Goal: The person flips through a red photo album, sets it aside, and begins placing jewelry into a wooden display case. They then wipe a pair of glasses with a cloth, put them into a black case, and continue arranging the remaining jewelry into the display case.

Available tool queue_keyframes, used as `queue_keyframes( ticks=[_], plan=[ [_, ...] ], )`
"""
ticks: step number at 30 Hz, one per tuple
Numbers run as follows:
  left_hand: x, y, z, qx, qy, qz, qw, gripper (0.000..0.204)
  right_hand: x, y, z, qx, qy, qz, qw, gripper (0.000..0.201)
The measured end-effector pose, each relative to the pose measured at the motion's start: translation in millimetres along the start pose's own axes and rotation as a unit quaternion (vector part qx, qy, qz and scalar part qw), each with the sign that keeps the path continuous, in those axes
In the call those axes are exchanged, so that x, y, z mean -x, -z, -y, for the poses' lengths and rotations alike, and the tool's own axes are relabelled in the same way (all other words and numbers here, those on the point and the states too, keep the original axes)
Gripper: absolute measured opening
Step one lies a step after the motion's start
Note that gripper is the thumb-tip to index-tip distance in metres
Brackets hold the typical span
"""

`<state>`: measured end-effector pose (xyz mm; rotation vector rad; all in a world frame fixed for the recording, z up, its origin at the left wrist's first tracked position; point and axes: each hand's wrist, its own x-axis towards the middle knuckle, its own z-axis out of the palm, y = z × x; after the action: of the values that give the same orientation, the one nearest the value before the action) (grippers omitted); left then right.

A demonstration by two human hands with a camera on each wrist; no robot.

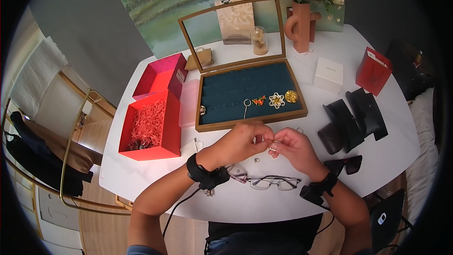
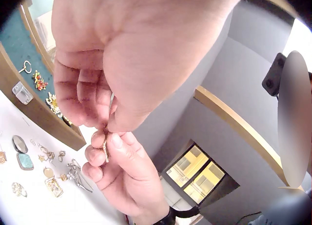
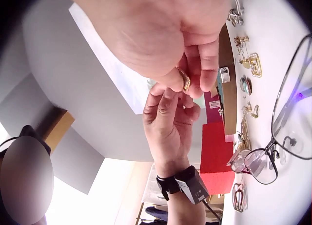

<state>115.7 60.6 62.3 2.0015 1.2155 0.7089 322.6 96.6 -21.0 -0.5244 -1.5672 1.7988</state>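
Note:
Both hands meet just in front of the wooden display case. My right hand pinches a small gold piece of jewellery set with tiny pale stones between thumb and fingers. From the other side, my left hand pinches its end with thumb and forefinger, the other fingers curled. Whether it is a ring or an earring I cannot tell. On the case's dark green lining sit a heart-topped pin, a red floral brooch, a white flower brooch and a round gold brooch.
Loose jewellery, including a turquoise piece, lies below the hands. Eyeglasses and sunglasses are near the front edge. A red box of shredded paper stands left; black glasses cases lie right. The case's glass lid stands raised.

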Motion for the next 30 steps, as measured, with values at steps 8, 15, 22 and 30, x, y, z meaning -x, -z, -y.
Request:
queue_keyframes(
  ticks=[8,15,22,30],
  plan=[
    [1,12,14,-0.002,0.000,-0.025,1.000,0.009,1,-8,2,-0.033,0.002,0.016,0.999,0.025],
    [-19,74,67,-0.158,-0.001,-0.104,0.982,0.012,0,-5,5,0.008,-0.014,-0.018,1.000,0.030],
    [-26,94,96,-0.215,0.045,0.032,0.975,0.014,-1,-2,4,0.011,-0.028,-0.002,1.000,0.027],
    [-53,93,125,-0.235,0.052,0.091,0.966,0.017,0,-4,8,0.022,-0.059,0.008,0.998,0.027]
  ],
)
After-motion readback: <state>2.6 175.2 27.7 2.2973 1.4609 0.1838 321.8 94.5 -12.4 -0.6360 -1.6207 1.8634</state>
